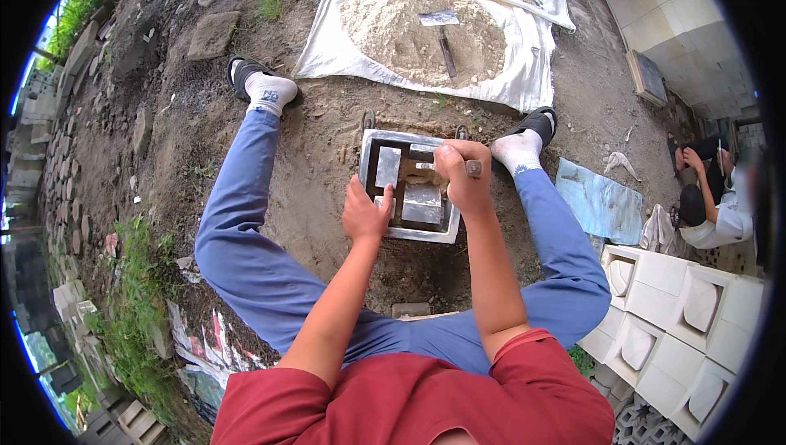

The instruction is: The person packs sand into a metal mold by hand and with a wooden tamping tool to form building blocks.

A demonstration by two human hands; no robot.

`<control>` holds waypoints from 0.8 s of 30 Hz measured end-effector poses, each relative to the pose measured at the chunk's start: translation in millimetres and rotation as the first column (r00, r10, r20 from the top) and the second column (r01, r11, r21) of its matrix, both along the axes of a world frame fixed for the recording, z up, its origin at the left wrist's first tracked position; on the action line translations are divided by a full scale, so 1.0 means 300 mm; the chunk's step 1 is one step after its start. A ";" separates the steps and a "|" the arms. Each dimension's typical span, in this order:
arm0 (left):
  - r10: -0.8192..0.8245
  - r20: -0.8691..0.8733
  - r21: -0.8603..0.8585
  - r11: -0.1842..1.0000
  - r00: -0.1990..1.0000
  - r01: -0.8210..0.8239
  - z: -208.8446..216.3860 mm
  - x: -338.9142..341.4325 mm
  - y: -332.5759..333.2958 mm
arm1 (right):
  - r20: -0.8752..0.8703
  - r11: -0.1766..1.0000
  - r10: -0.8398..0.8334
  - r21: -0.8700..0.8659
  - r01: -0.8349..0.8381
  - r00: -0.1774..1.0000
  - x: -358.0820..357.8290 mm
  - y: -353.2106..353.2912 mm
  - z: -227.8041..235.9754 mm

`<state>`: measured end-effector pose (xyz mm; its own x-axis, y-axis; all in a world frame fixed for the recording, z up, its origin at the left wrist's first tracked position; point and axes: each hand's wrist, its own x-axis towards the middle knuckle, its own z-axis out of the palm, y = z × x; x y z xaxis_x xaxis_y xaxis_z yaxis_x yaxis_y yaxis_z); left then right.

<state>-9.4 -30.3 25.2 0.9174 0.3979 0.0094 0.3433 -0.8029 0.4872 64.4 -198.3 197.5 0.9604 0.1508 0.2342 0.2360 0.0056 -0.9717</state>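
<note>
A rectangular metal mould (447,237) lies on the ground between my legs, with flat metal blocks (387,167) inside it and some pale sandy material in its middle. My left hand (365,212) rests at the mould's left side, fingers stretched out, with fingertips touching a small block there. Over the mould's right side, my right hand (465,176) is closed round a tool handle (473,168), whose round end sticks out to the right. A short, thin part shows on the other side of the fist; the tool's working end cannot be made out.
Ahead, a pale sand heap (385,15) on white sacking (327,52) bears a flat-bladed hand tool (447,50). Pale moulded blocks (655,281) stand at right, near a blue sheet (600,199). Another person (720,212) sits at far right. Stones and grass line the left.
</note>
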 end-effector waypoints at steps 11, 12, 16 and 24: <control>-0.012 0.002 -0.011 1.000 1.000 0.012 0.008 0.002 -0.024 | -0.080 0.996 -0.076 0.047 0.080 0.994 0.021 -0.002 -0.334; -0.003 0.014 0.010 1.000 1.000 0.003 0.004 0.001 -0.020 | -0.081 0.995 -0.077 0.050 0.081 0.994 0.031 -0.005 -0.305; -0.007 0.011 0.014 1.000 1.000 0.007 -0.003 -0.017 0.002 | -0.115 0.986 0.024 0.164 -0.005 0.993 0.014 -0.007 -0.140; -0.021 -0.015 -0.009 1.000 1.000 0.021 0.011 0.013 -0.024 | 0.042 0.996 0.004 -0.095 0.000 0.999 -0.029 -0.013 -0.345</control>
<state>-5.5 -37.6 28.4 0.9256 0.3783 -0.0080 0.3335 -0.8056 0.4896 55.7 -202.1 93.9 0.9497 0.1761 0.2588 0.2766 -0.0853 -0.9572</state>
